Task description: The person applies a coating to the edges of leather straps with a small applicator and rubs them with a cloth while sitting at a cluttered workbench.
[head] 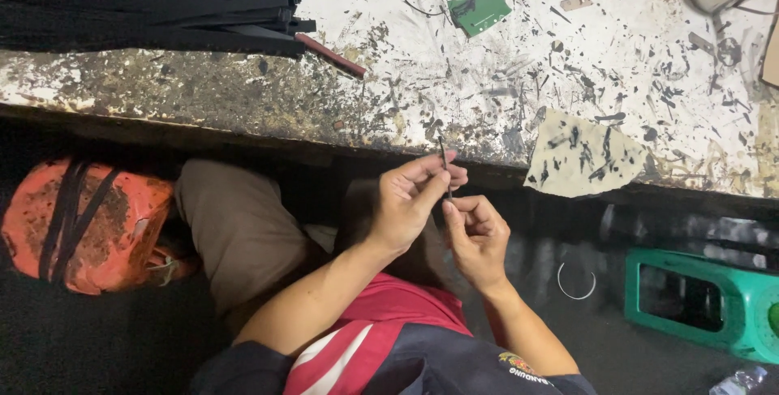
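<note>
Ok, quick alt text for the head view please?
Both hands, the left hand and the right hand, pinch a thin dark rod upright in front of a paint-spattered workbench. A folded black umbrella lies on the bench.

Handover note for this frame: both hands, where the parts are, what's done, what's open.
Left hand: fingers pinched on the upper part of a thin dark rod, held roughly upright just in front of the bench edge.
Right hand: fingertips closed on the rod's lower end, just below the left hand.
Around: scarred white workbench with a green card, a red-handled tool, folded black umbrellas and a pale spattered sheet hanging over the edge. Wire ring on the floor beside a green stool.
Done: rod is in hand, off the bench.
Open: what the fingers are doing to the rod is too small to tell.
</note>
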